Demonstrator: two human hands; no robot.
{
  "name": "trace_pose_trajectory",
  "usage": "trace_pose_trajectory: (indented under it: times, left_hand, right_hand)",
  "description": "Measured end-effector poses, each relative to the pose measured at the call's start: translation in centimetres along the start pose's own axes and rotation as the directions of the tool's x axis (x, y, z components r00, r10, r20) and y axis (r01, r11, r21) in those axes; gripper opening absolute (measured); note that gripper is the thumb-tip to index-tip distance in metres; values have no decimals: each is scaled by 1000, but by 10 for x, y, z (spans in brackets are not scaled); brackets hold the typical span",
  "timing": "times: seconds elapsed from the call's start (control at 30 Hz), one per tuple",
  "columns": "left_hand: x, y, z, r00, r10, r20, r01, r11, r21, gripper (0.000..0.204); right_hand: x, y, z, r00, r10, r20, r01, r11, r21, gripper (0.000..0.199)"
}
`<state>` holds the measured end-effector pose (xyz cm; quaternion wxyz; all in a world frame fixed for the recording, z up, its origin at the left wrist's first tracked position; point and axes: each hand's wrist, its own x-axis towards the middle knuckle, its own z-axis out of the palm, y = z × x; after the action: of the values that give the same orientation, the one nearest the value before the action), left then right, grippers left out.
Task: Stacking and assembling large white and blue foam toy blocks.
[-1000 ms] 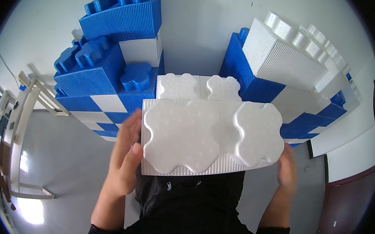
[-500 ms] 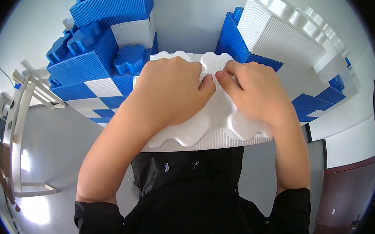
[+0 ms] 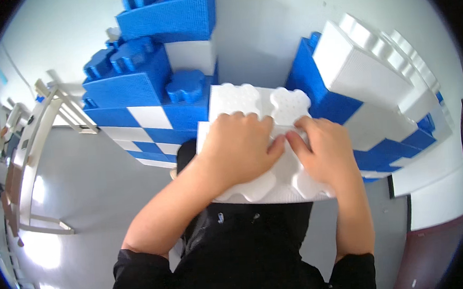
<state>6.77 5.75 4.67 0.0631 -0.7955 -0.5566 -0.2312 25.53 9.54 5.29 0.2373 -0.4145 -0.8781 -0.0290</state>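
A big white foam building block (image 3: 250, 103) with round studs lies flat in front of me, between two block walls. My left hand (image 3: 240, 146) presses palm-down on its top left part. Beside it, my right hand (image 3: 325, 152) presses flat on the top right part, and the fingertips of the two hands nearly touch. Both hands rest on the block rather than gripping it. The block's near edge (image 3: 277, 193) shows under my wrists.
A wall of blue and white blocks (image 3: 154, 91) rises at the left. Another wall of white and blue blocks (image 3: 371, 88) stands at the right. A pale wooden frame (image 3: 36, 156) stands at far left on the grey floor (image 3: 96, 184). White wall behind.
A second ago my hands held the white block by its sides. They then moved onto its top, and the block now sits further from me, down between the walls.
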Motion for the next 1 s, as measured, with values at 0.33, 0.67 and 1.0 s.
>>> trace_pose_trajectory:
  times: [0.33,0.67,1.0]
  left_hand:
    - [-37,-49,-52,838,-101,-536,119,993,-1,69]
    - [-129,-99,101,863,-439,249,364,201,-909,47]
    - [-132,-56,87,832,-423,358,323,-156,-934,47]
  right_hand:
    - [-20,33,-12,982,78,-170,12,881,474,28]
    - [-106,125,120,809,557,188,-262,55,964,29]
    - [-113,93,118,951,298,77,-251,607,754,48]
